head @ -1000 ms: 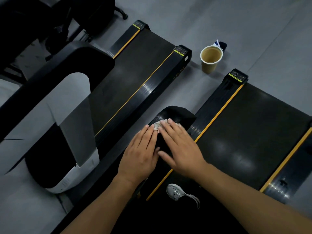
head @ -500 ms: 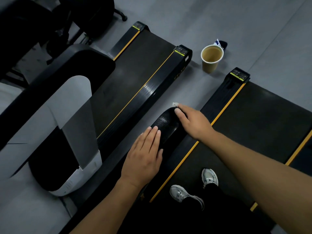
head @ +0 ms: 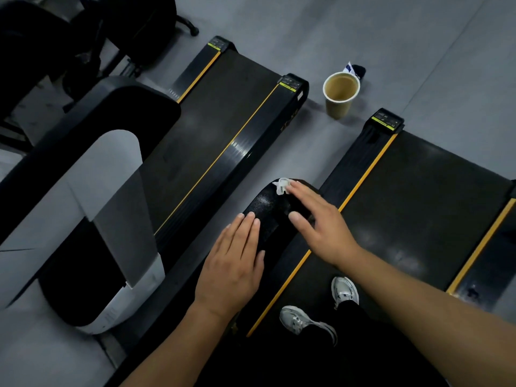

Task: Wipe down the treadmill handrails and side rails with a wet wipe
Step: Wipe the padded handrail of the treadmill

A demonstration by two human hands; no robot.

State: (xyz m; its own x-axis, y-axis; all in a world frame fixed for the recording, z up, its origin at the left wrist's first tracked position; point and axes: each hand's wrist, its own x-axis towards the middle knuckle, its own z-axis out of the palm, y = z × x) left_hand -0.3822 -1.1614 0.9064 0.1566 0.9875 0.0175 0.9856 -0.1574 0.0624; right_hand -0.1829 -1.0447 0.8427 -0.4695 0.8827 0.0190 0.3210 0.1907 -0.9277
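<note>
Wet wipe (head: 282, 186), white and crumpled, sits at the rounded tip of the pebbled black handrail (head: 264, 208), twelve o'clock from the right hand (head: 321, 222). Its straight fingers press it down, thumb spread wide. Half a second ago that hand curled over the tip. Left hand (head: 234, 261) lies flat on the rail, fingers together. Yellow-green end-cap label (head: 386, 120): unreadable.

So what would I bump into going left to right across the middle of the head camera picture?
First the white treadmill cover → left hand → wet wipe → right hand → treadmill belt on the right.
</note>
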